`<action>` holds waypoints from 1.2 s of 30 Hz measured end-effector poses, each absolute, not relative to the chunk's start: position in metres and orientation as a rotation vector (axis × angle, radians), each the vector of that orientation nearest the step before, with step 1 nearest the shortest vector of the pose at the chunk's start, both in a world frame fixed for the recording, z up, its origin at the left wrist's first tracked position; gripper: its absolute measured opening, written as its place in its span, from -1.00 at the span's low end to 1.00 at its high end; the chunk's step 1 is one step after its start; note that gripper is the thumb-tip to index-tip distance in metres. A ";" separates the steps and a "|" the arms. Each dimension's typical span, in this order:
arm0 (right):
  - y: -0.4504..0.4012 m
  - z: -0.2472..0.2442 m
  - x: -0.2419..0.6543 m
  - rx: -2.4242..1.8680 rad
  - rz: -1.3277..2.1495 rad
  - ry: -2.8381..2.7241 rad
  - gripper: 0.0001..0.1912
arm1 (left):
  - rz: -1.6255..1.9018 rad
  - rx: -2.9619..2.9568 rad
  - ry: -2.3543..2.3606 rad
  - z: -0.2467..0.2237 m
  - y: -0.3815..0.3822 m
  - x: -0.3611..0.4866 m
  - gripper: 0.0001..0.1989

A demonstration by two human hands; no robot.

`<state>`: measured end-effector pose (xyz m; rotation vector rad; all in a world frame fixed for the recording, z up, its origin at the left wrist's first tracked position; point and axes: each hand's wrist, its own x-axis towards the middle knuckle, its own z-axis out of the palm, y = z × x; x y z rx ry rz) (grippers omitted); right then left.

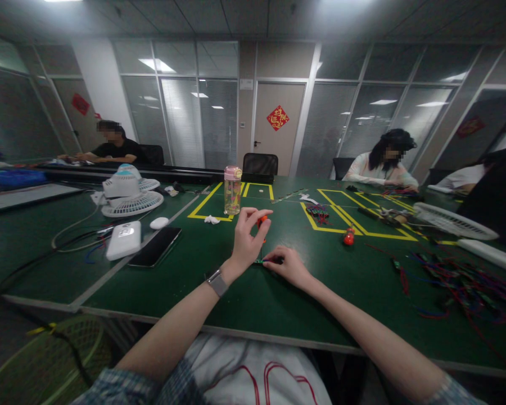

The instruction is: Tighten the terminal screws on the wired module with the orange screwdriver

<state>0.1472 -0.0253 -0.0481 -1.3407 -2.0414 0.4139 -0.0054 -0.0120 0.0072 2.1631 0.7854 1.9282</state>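
Note:
My left hand (249, 239), with a watch on its wrist, is raised over the table with thumb and fingers closed around an orange-handled screwdriver (262, 221). Most of the handle is hidden by the fingers, and its thin shaft points down. Below it lies a small green circuit board (258, 261) on the table. My right hand (290, 266) rests low beside it, fingertips pinched on the board's right end. Something dark shows between those fingers, too small to make out.
A pink-lidded bottle (232, 191) stands ahead. At left are a black phone (156, 246), a white power bank (124, 240) and a white fan (130, 194). Rightward lie a red-orange tool (348, 236) and a heap of wired boards (459, 281). Several people sit around the table.

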 end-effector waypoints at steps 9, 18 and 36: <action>-0.024 -0.050 0.148 -1.311 0.435 -2.040 -0.88 | 1.880 2.096 0.773 0.006 -0.008 -0.005 -0.75; -0.026 -0.046 0.146 -1.345 0.416 -2.042 -0.89 | 1.963 2.117 0.814 0.009 -0.011 -0.006 -0.88; -0.024 -0.050 0.148 -1.325 0.421 -2.038 -0.88 | 1.928 2.122 0.771 0.009 -0.011 -0.005 -0.85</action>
